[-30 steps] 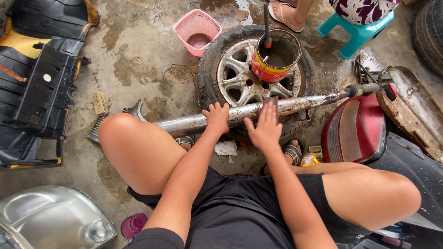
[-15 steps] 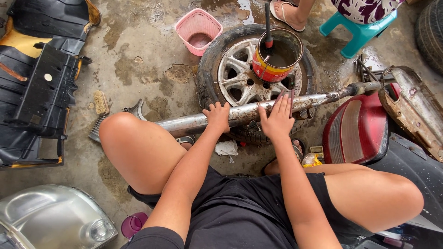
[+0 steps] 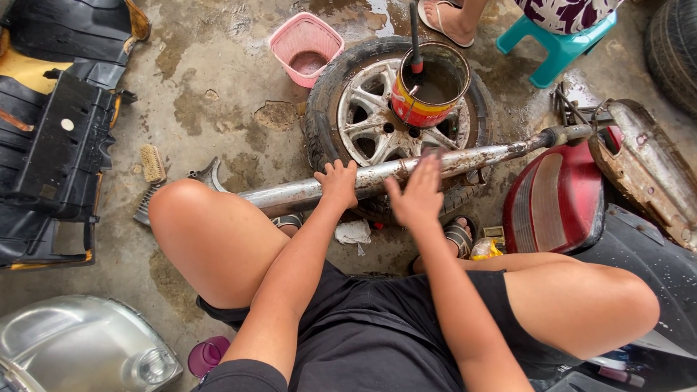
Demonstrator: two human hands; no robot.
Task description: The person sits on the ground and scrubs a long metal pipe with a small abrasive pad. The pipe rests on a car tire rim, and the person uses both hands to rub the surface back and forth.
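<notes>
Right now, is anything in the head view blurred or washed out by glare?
Head view: the right hand is motion-blurred at the fingers on the metal pipe; the left hand looks sharp; soft daylight, no harsh glare; wide-angle bending at the edges.

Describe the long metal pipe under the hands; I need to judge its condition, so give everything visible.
The long metal pipe is a dull silver tube, stained and rust-flecked, wider at its left end and narrowing to a thin dark tip on the right. It lies nearly level, tilted up to the right, across the wheel. The left hand rests on it; the right hand presses flat against it.
</notes>
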